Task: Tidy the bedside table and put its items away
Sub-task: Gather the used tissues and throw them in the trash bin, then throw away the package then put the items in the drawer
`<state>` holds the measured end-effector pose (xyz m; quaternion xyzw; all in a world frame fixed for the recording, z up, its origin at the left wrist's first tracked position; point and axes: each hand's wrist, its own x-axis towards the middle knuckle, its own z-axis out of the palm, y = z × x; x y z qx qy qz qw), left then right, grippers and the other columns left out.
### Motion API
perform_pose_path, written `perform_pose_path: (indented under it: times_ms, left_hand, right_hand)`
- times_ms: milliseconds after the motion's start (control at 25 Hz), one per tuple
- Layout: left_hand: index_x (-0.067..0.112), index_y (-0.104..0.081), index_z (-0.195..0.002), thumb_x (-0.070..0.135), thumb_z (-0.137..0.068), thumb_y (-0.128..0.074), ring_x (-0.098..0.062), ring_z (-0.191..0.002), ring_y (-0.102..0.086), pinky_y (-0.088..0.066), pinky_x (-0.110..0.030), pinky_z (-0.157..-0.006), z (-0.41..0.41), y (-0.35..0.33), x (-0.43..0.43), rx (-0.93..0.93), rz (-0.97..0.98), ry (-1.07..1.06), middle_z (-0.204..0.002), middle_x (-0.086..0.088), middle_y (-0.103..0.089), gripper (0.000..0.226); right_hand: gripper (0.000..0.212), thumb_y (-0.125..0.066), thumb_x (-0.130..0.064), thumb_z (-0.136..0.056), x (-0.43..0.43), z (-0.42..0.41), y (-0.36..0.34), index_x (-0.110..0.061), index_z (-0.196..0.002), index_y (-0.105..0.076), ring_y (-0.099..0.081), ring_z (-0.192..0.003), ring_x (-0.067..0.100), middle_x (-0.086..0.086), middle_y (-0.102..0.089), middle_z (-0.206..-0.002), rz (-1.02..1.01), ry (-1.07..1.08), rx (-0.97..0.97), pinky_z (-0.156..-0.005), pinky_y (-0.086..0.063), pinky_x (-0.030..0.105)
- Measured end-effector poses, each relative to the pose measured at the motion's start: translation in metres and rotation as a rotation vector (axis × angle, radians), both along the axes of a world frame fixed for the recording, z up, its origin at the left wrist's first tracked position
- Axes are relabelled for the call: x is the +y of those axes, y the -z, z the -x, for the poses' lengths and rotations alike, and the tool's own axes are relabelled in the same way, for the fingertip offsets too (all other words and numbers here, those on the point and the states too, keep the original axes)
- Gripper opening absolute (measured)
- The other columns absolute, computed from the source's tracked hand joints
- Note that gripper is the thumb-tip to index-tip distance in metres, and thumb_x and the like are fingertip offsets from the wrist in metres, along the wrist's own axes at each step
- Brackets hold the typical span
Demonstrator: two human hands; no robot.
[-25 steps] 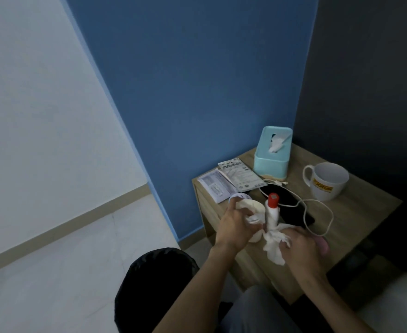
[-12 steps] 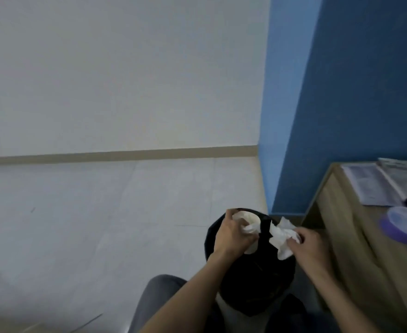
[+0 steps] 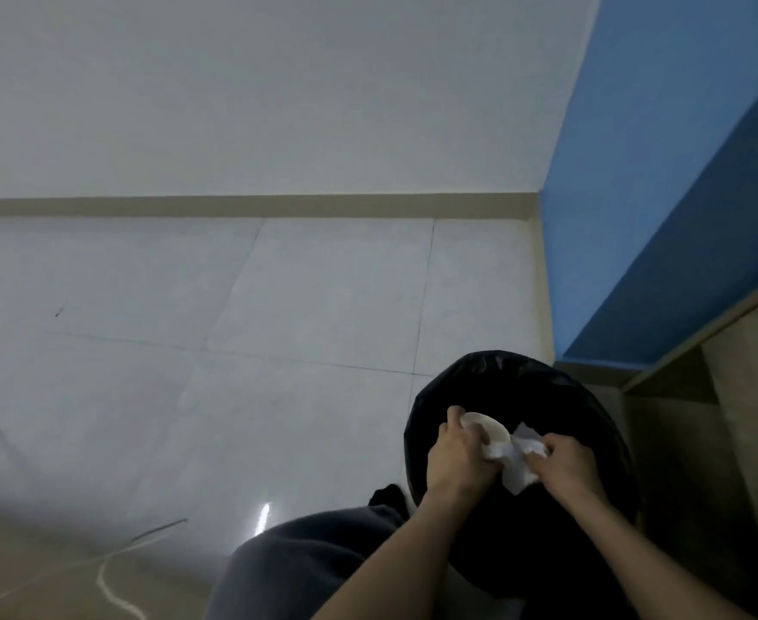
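Tiled floor [image 3: 234, 328]; tissues [image 3: 518, 467] above black bin [image 3: 524, 387]

Crinkled black plastic bin liner [image 3: 502, 378], faintly shiny; crumpled soft white paper tissue [image 3: 520, 474]; glossy pale floor tiles [image 3: 278, 328]; matt light wood-grain desk [image 3: 726, 418].

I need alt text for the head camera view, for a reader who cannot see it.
The left hand grips a small white cup and the right hand a crumpled tissue over a black-lined bin. A wooden bedside table stands beside it.
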<state>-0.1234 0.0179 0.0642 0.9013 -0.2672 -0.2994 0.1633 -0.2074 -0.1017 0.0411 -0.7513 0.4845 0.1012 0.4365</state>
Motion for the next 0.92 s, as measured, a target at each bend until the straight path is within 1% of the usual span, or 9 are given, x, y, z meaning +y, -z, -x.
perform_pose_path:
  times_ms: [120,200,360,480,560,640,760,840,920]
  left_hand:
    - [0.008,-0.056,-0.119,0.043,-0.084,-0.060,-0.029,-0.121,-0.042,-0.051,-0.041,-0.088,-0.002,0.033,-0.006,0.000,-0.048,0.024,-0.138,-0.007,-0.030,0.050]
    - [0.008,-0.054,-0.122,0.043,-0.084,-0.060,-0.030,-0.122,-0.041,-0.050,-0.041,-0.089,-0.001,0.049,-0.012,0.006,-0.072,0.037,-0.139,-0.008,-0.030,0.052]
    - [0.008,-0.052,-0.124,0.040,-0.083,-0.061,-0.032,-0.125,-0.040,-0.048,-0.039,-0.092,0.000,0.064,-0.015,0.037,-0.084,0.051,-0.143,-0.011,-0.028,0.053]
    - [0.011,-0.050,-0.129,0.031,-0.084,-0.062,-0.030,-0.140,-0.022,-0.036,-0.037,-0.108,-0.003,0.060,-0.014,0.086,-0.102,0.055,-0.155,-0.012,-0.015,0.051]
    - [0.013,-0.049,-0.131,0.030,-0.084,-0.061,-0.027,-0.145,-0.011,-0.029,-0.038,-0.113,-0.004,0.051,-0.013,0.105,-0.100,0.056,-0.157,-0.013,-0.012,0.052]
    - [0.013,-0.052,-0.129,0.027,-0.086,-0.056,-0.027,-0.144,-0.018,-0.033,-0.039,-0.110,-0.003,0.036,-0.013,0.094,-0.072,0.051,-0.154,-0.013,-0.021,0.046]
    - [0.011,-0.058,-0.118,0.020,-0.086,-0.050,-0.028,-0.124,-0.044,-0.045,-0.037,-0.097,-0.003,0.005,-0.024,0.012,0.074,0.061,-0.132,-0.010,-0.046,0.034]
    - [0.010,-0.062,-0.110,0.016,-0.085,-0.053,-0.026,-0.113,-0.052,-0.045,-0.034,-0.093,0.001,-0.025,-0.040,-0.029,0.237,0.084,-0.118,-0.009,-0.056,0.027]
    - [0.010,-0.064,-0.106,0.012,-0.083,-0.057,-0.024,-0.107,-0.057,-0.044,-0.033,-0.093,0.013,-0.054,-0.065,-0.040,0.372,0.124,-0.111,-0.008,-0.060,0.024]
  right_hand:
    - [0.021,-0.056,-0.017,-0.086,-0.003,-0.007,0.029,0.001,-0.089,-0.065,-0.060,-0.081,0.029,0.020,-0.066,-0.090,-0.063,0.000,0.050,-0.067,-0.043,0.030]
    - [0.024,-0.058,-0.017,-0.085,-0.006,-0.008,0.044,0.000,-0.101,-0.066,-0.062,-0.088,0.030,0.020,-0.068,-0.099,-0.093,-0.002,0.070,-0.071,-0.046,0.029]
    - [0.031,-0.060,-0.017,-0.084,-0.007,-0.004,0.054,-0.003,-0.111,-0.063,-0.063,-0.092,0.028,0.019,-0.067,-0.106,-0.170,-0.036,0.095,-0.071,-0.043,0.025]
    - [0.035,-0.055,-0.016,-0.087,-0.008,-0.004,0.047,-0.005,-0.120,-0.058,-0.058,-0.088,0.022,0.014,-0.065,-0.103,-0.226,-0.070,0.093,-0.067,-0.041,0.023]
    - [0.036,-0.052,-0.018,-0.089,-0.007,-0.002,0.037,-0.006,-0.122,-0.056,-0.058,-0.090,0.024,0.013,-0.063,-0.102,-0.212,-0.098,0.101,-0.064,-0.041,0.023]
    - [0.038,-0.053,-0.020,-0.087,-0.006,-0.001,0.022,-0.008,-0.123,-0.056,-0.060,-0.100,0.029,0.016,-0.065,-0.112,-0.152,-0.095,0.086,-0.073,-0.045,0.026]
    - [0.041,-0.056,-0.015,-0.084,-0.005,0.006,-0.017,-0.011,-0.124,-0.056,-0.059,-0.111,0.026,0.013,-0.064,-0.120,-0.024,-0.108,0.023,-0.089,-0.044,0.027]
    - [0.038,-0.056,-0.015,-0.083,-0.007,0.017,-0.054,-0.014,-0.121,-0.059,-0.057,-0.114,0.023,0.009,-0.063,-0.122,0.077,-0.106,-0.050,-0.093,-0.043,0.027]
    - [0.032,-0.056,-0.016,-0.082,-0.017,0.039,-0.090,-0.016,-0.114,-0.062,-0.058,-0.112,0.022,0.007,-0.065,-0.118,0.198,-0.055,-0.148,-0.093,-0.042,0.027]
